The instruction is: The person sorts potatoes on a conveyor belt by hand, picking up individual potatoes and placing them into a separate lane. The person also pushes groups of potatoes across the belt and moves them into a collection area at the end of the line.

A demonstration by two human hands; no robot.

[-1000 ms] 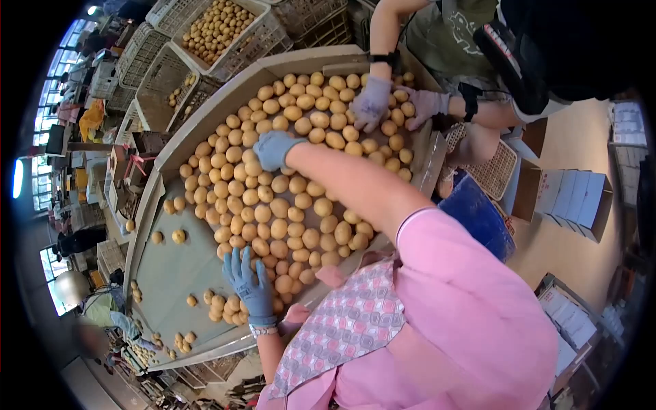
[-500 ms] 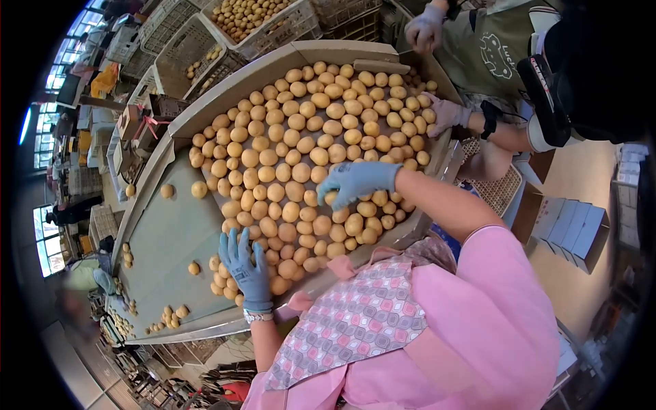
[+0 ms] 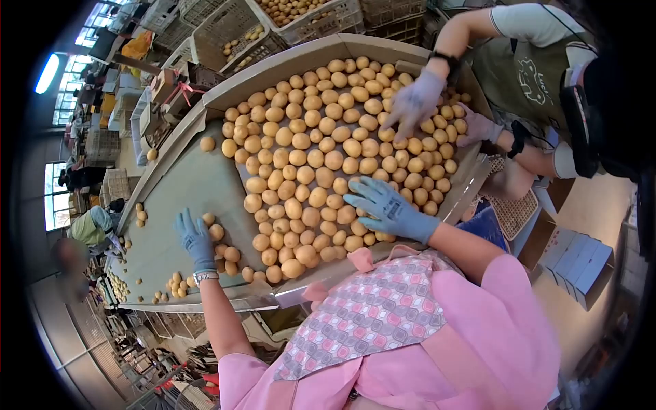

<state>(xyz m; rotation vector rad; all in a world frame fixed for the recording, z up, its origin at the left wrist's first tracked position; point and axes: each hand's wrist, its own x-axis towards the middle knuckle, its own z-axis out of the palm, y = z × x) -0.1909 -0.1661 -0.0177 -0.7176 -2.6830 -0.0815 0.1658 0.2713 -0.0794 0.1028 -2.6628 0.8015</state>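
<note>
Many round yellow-brown potatoes (image 3: 310,217) lie in a single spread on the sorting table, most of them on its right part. My left hand (image 3: 195,242), in a blue-grey glove, is over the green belt (image 3: 179,183), fingers spread, beside a small group of potatoes (image 3: 231,254). Gloved alike, my right hand (image 3: 387,209) rests on the near side of the spread with its fingers stretched out across the potatoes. Nothing shows inside either hand; what lies under the right palm is hidden.
A co-worker's gloved hand (image 3: 418,100) reaches over the potatoes at the far right, the other hand (image 3: 477,128) at the table's edge. Plastic crates (image 3: 316,22) with potatoes stand behind the raised rim (image 3: 280,60). Another person (image 3: 94,225) works at the belt's far left.
My left hand has moved left, off the main spread and onto the belt, with several potatoes beside it. My right hand has shifted right and flattened. A co-worker's hand now reaches in.
</note>
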